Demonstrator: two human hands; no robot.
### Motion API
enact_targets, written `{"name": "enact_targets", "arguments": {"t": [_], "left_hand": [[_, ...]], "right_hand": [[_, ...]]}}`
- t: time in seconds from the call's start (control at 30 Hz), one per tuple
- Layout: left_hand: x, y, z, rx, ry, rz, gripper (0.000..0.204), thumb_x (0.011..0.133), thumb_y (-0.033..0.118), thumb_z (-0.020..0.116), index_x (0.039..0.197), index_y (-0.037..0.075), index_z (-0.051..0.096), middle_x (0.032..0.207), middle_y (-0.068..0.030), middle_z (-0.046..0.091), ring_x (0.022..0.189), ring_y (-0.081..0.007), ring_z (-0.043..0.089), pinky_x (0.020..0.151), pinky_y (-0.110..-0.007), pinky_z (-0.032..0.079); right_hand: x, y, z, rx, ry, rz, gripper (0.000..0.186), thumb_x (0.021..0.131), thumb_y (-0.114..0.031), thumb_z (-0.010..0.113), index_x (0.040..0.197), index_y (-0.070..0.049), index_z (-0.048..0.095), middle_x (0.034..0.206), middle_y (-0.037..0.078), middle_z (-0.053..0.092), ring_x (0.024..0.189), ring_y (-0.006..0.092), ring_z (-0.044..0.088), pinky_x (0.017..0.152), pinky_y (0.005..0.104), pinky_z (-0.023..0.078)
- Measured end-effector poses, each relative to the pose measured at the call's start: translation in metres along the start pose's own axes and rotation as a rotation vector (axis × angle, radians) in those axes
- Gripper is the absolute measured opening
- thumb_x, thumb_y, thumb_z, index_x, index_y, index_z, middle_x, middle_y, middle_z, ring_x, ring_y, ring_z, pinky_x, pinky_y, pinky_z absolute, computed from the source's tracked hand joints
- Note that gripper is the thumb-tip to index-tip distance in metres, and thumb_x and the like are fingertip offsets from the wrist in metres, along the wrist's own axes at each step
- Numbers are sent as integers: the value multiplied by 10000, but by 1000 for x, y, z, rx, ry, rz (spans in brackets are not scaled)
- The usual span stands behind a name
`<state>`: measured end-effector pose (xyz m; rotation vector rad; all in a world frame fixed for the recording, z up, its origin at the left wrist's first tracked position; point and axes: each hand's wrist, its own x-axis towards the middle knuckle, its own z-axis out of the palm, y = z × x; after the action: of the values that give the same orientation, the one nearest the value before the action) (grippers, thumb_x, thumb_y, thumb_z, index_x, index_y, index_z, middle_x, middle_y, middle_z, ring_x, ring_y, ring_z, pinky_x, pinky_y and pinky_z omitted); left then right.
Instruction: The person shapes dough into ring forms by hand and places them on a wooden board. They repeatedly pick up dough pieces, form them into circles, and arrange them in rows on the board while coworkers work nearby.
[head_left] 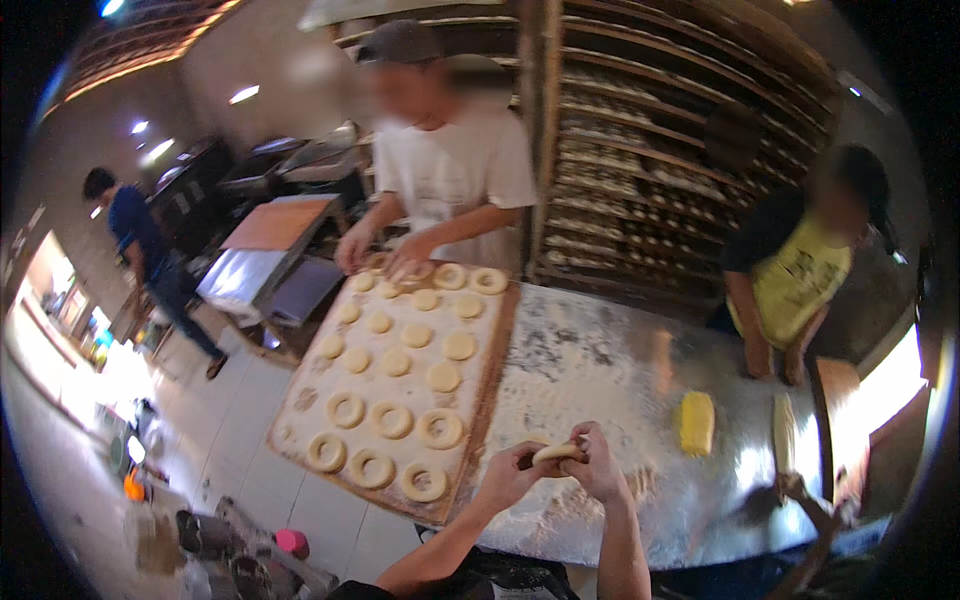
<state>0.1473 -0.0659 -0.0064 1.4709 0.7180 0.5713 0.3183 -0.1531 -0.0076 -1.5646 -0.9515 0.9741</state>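
In front of me, over the floured metal table (545, 375), a pale piece of dough (556, 453) is held up between my two hands. My left hand (508, 474) grips it from the left, fingers curled round its edge. On the other side, my right hand (598, 468) pinches it with the fingers bent over the top. Because it is seen nearly edge-on, I cannot tell if it has a hole. Left of my hands lies a wooden board (300, 405) bearing several dough rings (423, 482) and several round dough pieces (443, 377).
Across the board, a person in a white shirt (450, 165) has both hands at its far edge. A yellow block (696, 423) and a long dough strip (784, 432) lie right. Another person's hand (792, 487) touches the strip. Behind stands a tray rack (640, 150).
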Motion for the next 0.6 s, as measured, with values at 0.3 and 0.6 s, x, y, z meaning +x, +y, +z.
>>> {"name": "enact_targets", "arguments": {"t": [0.3, 0.6], "left_hand": [[-25, 3, -47, 517, 529, 463, 613, 756, -61, 638, 1333, 102, 512, 1069, -165, 597, 1053, -396, 551, 874, -476, 492], [-49, 0, -128, -540, 393, 259, 365, 1011, 127, 503, 1350, 61, 388, 963, -98, 583, 835, -214, 653, 671, -338, 518]], "right_hand": [[44, -7, 89, 421, -371, -224, 453, 845, -115, 636, 1262, -34, 480, 1036, 128, 621, 947, 244, 632, 789, 361, 538], [67, -51, 185, -77, -322, -471, 548, 1008, -522, 424, 1272, -43, 450, 1132, 156, 598, 894, 251, 639, 721, 321, 525]]}}
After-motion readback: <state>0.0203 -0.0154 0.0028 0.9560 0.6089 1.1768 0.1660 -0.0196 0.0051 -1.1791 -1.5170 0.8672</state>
